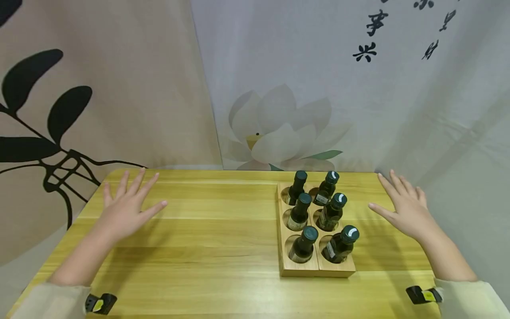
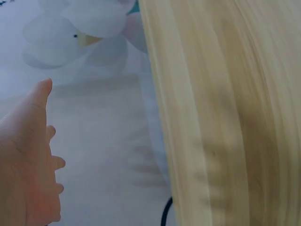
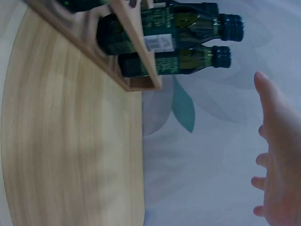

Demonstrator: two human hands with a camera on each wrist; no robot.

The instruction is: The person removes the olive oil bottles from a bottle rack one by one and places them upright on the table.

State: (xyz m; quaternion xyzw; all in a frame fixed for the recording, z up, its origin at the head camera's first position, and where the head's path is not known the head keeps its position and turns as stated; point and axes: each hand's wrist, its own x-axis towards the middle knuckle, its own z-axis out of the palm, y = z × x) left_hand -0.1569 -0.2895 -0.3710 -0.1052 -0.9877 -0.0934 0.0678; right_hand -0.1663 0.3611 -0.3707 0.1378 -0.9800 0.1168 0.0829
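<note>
My left hand (image 1: 126, 212) hovers over the left part of the wooden table, fingers spread and nothing in it. On the opposite side my right hand (image 1: 408, 210) is held out the same way, fingers apart, also holding nothing. Between them, nearer the right hand, stands a wooden rack (image 1: 299, 267) with two columns of round holes. Several dark green bottles with dark caps sit in it, among them a front right bottle (image 1: 338, 247) and a front left bottle (image 1: 303, 246). In the right wrist view, labelled bottles (image 3: 160, 40) stick out past the rack's rail, apart from the right hand (image 3: 282, 150).
The light wooden table (image 1: 191, 248) has its back edge near a cloth backdrop (image 1: 159, 88) printed with leaves, a lotus and characters. Each forearm wears a small black strap device, a left one (image 1: 101, 303) and a right one (image 1: 423, 295), by the sleeve cuffs.
</note>
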